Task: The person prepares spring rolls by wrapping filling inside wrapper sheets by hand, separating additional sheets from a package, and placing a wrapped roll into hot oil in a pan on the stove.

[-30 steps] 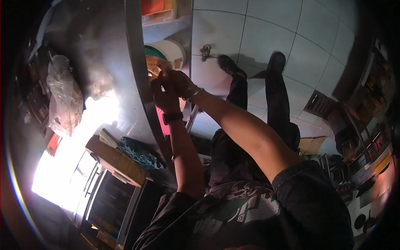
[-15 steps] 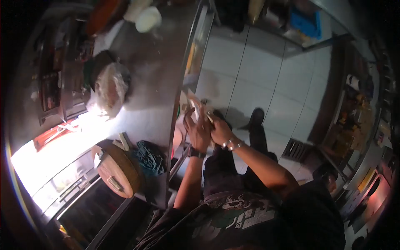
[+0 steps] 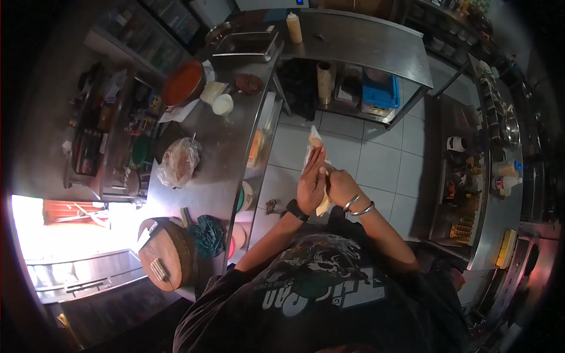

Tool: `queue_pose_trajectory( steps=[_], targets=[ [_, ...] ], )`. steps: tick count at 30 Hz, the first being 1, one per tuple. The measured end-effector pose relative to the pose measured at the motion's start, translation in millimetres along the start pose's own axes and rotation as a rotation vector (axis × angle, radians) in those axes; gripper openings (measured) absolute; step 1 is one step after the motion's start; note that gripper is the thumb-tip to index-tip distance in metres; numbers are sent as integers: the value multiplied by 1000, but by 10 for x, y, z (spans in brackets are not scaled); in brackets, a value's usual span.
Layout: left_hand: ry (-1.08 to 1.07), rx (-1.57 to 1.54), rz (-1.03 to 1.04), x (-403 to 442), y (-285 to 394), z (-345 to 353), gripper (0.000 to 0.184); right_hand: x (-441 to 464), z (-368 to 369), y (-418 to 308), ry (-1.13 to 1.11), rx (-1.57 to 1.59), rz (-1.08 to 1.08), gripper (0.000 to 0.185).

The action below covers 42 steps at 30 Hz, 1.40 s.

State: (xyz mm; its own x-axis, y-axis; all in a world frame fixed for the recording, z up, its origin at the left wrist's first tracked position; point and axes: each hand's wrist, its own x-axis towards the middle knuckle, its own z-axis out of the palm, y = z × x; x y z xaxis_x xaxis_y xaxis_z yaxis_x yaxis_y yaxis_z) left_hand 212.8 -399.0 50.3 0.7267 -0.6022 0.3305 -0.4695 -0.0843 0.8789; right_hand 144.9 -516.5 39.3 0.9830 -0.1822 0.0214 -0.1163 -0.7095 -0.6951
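Head camera, and the action sits out past the right long edge of the steel counter point(image 3: 218, 159), over the tiled floor point(image 3: 376, 170)! 2 hands, with 1 pale sheet point(image 3: 316, 142) between them, cloth or paper, too hard to tell. The left hand point(image 3: 311, 189) lies flat against it, straight fingers side by side, no clench there; the right hand point(image 3: 342, 188) curls in and looks to be gripping it. The sheet pokes out above and below the hands, and there's the danger: a flat palm pins it by pressure alone, so if that pressure eases or the right grip loosens, down it could slide onto the tiles, no counter underneath to catch it! And watch the 2 bangles point(image 3: 358, 206) on the right wrist, near the lower end: a loose fold could snag.

Across to the counter's near end! A dark green cloth point(image 3: 210, 234) lies by the right long edge, near the left forearm point(image 3: 268, 238); an elbow swung wide could sweep it off. Beside it stands the chopping block point(image 3: 173, 244), a knife point(image 3: 147, 235) at its left rim; 1 hard bump and that blade could slip. Farther up, the white cup point(image 3: 223, 105) stands in from the right edge; a careless reach could tip it.
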Motion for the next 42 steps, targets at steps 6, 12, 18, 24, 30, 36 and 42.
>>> queue_pose_trajectory(
  steps=[6, 12, 18, 24, 30, 36, 42],
  targets=[
    [-82, 134, 232, 188, 241, -42, 44, 25, -203, -168, 173, 104, -78, 16],
    [-202, -74, 31, 108, 168, -395, 52, 104, -125, -418, 432, 573, 235, 27],
    [-138, -74, -99, -215, 154, -567, 69, 236, 113, -507, 432, 1070, 341, 26],
    [-312, -47, -515, -468, -20, -948, 66, 340, 592, -297, 107, 854, 325, 26],
    [-12, -261, -400, -933, -478, -925, 53, 284, 797, -521, -149, 412, 166, 37],
    [141, -459, -438, -987, -749, -970, 37, 246, 761, -907, 5, 282, 28, 59],
    [114, -322, -546, -751, -747, -1125, 34, 400, 922, -580, 219, 475, 378, 104]
  ],
)
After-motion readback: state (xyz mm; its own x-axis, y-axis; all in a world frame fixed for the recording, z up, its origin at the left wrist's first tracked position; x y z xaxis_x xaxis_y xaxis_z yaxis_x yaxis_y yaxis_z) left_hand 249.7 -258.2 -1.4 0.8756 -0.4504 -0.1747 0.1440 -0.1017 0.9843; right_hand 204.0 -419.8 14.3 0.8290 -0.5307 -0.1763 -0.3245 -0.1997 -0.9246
